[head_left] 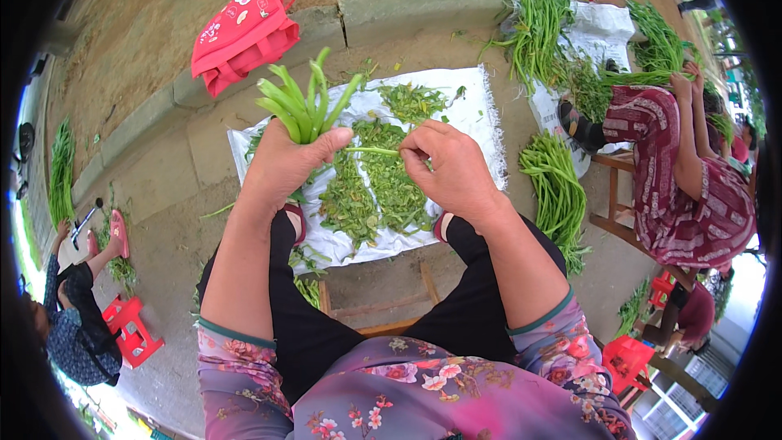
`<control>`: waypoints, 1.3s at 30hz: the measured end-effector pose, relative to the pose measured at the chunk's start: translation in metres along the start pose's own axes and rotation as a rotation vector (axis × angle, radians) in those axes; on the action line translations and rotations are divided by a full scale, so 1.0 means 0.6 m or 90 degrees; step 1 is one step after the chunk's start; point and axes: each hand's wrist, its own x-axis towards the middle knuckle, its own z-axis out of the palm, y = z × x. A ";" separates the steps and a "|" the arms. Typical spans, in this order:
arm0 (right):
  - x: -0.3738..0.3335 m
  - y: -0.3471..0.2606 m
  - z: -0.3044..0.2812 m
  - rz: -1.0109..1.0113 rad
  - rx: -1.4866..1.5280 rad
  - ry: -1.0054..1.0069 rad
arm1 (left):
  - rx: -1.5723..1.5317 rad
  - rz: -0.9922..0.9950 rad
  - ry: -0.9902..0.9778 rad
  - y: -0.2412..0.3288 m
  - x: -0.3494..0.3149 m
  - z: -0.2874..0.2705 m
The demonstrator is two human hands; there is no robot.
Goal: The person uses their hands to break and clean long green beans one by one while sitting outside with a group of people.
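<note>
My left hand point(285, 159) is wrapped round a bunch of thick green leafy-vegetable stalks point(305, 106), whose bare ends stick up above the fist. A single thin green stalk point(373, 151) stretches sideways from beside my left thumb to my right hand point(448, 165), which pinches its end between thumb and forefinger. Below both hands a white woven sheet point(481, 126) lies on the ground between my feet. Heaps of loose green leaves point(399, 191), some yellowish, are scattered over it.
A red bag point(244, 33) lies by the concrete kerb point(423, 12). Bundled green stalks point(554, 175) are at my right, with a long heap of greens point(533, 8) farther off. A seated person point(676, 171) handles greens at right; another sits at far left near a red stool point(130, 330).
</note>
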 end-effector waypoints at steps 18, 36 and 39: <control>0.006 0.002 0.010 0.061 0.129 0.085 | 0.000 0.034 -0.029 -0.002 0.003 0.016; 0.014 0.022 -0.033 0.308 0.481 0.072 | -0.199 0.014 0.047 0.003 0.005 0.001; 0.011 0.015 -0.016 0.282 0.470 0.032 | -0.210 0.021 0.057 0.000 0.006 0.005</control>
